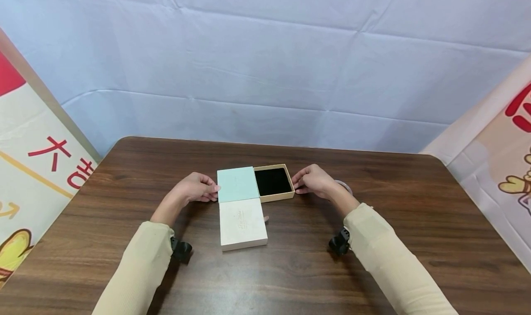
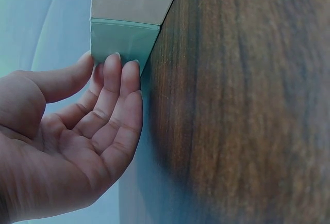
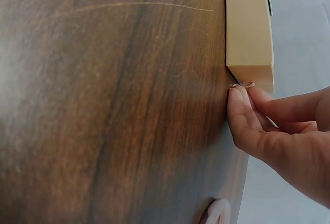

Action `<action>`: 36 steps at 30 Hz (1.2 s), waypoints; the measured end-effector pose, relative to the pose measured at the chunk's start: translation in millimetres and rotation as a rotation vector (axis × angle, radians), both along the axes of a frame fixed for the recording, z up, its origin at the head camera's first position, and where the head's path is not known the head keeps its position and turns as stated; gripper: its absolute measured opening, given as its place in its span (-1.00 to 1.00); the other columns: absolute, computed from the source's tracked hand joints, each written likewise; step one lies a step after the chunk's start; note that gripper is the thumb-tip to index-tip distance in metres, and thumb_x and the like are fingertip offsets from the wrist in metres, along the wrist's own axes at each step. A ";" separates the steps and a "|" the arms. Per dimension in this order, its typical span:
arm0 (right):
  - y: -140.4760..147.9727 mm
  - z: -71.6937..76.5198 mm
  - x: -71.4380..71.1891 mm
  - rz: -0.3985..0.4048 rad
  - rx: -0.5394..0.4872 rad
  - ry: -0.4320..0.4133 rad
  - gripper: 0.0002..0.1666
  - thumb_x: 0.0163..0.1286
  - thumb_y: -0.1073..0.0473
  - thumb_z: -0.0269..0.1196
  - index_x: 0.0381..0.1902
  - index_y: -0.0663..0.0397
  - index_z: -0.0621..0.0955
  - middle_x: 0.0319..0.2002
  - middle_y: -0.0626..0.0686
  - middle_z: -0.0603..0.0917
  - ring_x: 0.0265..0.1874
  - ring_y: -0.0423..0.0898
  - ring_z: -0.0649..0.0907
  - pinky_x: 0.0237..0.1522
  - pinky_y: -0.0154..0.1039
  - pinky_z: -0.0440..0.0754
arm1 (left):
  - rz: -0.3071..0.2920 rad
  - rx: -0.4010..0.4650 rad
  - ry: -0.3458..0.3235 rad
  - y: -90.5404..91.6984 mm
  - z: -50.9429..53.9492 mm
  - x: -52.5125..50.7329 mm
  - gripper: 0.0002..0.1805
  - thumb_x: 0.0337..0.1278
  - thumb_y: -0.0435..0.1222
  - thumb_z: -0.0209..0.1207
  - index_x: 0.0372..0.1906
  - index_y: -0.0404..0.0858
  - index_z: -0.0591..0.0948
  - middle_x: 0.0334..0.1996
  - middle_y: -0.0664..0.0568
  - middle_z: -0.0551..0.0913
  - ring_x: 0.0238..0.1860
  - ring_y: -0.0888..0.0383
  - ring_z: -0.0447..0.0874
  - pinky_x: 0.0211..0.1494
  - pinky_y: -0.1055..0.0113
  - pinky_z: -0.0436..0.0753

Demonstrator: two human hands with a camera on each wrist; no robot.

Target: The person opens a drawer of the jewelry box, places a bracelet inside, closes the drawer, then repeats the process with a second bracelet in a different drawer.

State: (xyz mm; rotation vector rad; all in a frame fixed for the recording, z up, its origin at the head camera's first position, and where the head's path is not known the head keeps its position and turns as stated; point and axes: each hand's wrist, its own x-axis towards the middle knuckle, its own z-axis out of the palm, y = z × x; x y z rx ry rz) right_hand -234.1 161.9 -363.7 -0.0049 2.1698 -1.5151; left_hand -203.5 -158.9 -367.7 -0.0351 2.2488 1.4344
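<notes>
A pale green box sleeve (image 1: 238, 184) lies on the table, and a shallow cream tray (image 1: 277, 197) with a black lining (image 1: 273, 182) joins its right side. My left hand (image 1: 197, 187) is at the sleeve's left end. In the left wrist view, its fingertips touch the green end wall (image 2: 124, 38) and the thumb lies by the upper edge. At the tray's right end, the bunched fingertips of my right hand (image 1: 314, 181) touch the end wall (image 3: 258, 74) low down. Anything thin between those fingertips is hidden.
A white box (image 1: 243, 223) with faint lettering stands directly in front of the sleeve, a small pinkish tab (image 1: 266, 218) at its right side. Behind my right wrist lies a pale ring-shaped thing (image 3: 220, 208), partly hidden. A light cloth (image 1: 265, 66) hangs beyond the wooden table (image 1: 265, 278).
</notes>
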 end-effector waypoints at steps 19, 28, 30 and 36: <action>3.4 1.8 2.1 0.035 -0.010 0.007 -0.72 0.25 0.58 -0.02 -0.07 0.57 0.43 -0.30 0.22 0.54 -0.36 -0.06 0.56 -0.20 -0.13 0.58 | -0.005 -0.007 0.001 0.9 -0.9 0.0 -0.81 0.24 -0.35 0.07 -0.25 -0.47 0.54 -0.42 -0.10 0.62 -0.39 0.14 0.62 -0.20 0.25 0.60; 4.2 2.7 1.3 0.041 -0.003 0.002 -0.70 0.25 0.58 -0.03 -0.05 0.56 0.43 -0.26 0.24 0.53 -0.29 -0.01 0.55 -0.16 -0.08 0.57 | -0.021 -0.014 -0.003 1.2 0.4 -0.3 -0.80 0.24 -0.35 0.07 -0.25 -0.47 0.54 -0.39 -0.14 0.62 -0.37 0.13 0.62 -0.17 0.23 0.59; 4.1 4.1 1.9 0.043 -0.001 0.002 -0.70 0.25 0.58 -0.04 -0.04 0.55 0.43 -0.24 0.25 0.53 -0.28 0.01 0.55 -0.15 -0.07 0.56 | -0.023 -0.013 -0.003 0.9 0.9 -0.4 -0.80 0.24 -0.34 0.07 -0.25 -0.47 0.53 -0.39 -0.14 0.62 -0.37 0.13 0.62 -0.17 0.22 0.59; 5.7 7.1 2.9 0.037 0.004 -0.002 -0.69 0.26 0.56 -0.06 -0.05 0.54 0.45 -0.15 0.28 0.51 -0.19 0.07 0.54 -0.13 -0.05 0.56 | -0.019 -0.010 -0.004 0.1 0.0 -1.2 -0.80 0.24 -0.35 0.07 -0.26 -0.47 0.54 -0.40 -0.13 0.62 -0.38 0.13 0.62 -0.18 0.23 0.59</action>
